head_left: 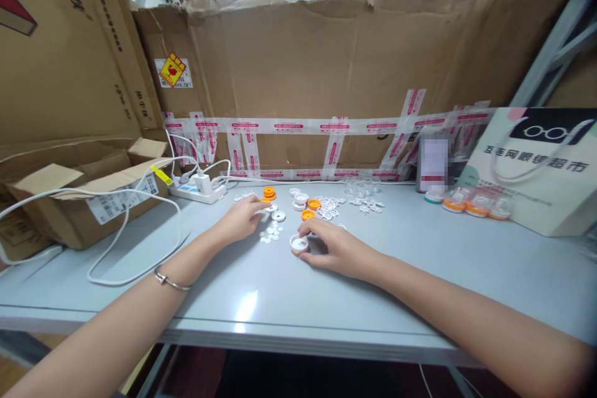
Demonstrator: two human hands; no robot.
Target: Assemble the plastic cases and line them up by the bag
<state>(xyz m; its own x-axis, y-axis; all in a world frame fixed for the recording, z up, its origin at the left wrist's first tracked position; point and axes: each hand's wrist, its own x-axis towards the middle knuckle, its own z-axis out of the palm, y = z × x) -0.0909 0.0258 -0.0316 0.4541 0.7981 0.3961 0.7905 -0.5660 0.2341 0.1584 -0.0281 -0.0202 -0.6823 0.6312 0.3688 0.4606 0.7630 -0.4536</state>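
Note:
My right hand (pixel 333 245) holds a small round white cap with an orange base (pixel 299 245) on the table, thumb and fingers on its right side. To the left, my left hand (pixel 240 219) reaches over the loose parts, fingers stretched out and thumb apart. Its fingertips are at a white disc (pixel 271 208); whether they grip it I cannot tell. Another white disc (pixel 278 216) lies just to the right. Small white round pieces (pixel 270 233) are scattered below. Beyond my left fingers sit stacked orange rings (pixel 269 193).
White rings (pixel 300 200), an orange ring (pixel 314 204), white cut-out pieces (pixel 328 208) and clear domes (pixel 361 186) lie behind. Capped clear containers (pixel 477 202) stand by a paper bag (pixel 536 168) and phone (pixel 433 161). Left are a power strip (pixel 198 189), cable and open carton (pixel 88 193).

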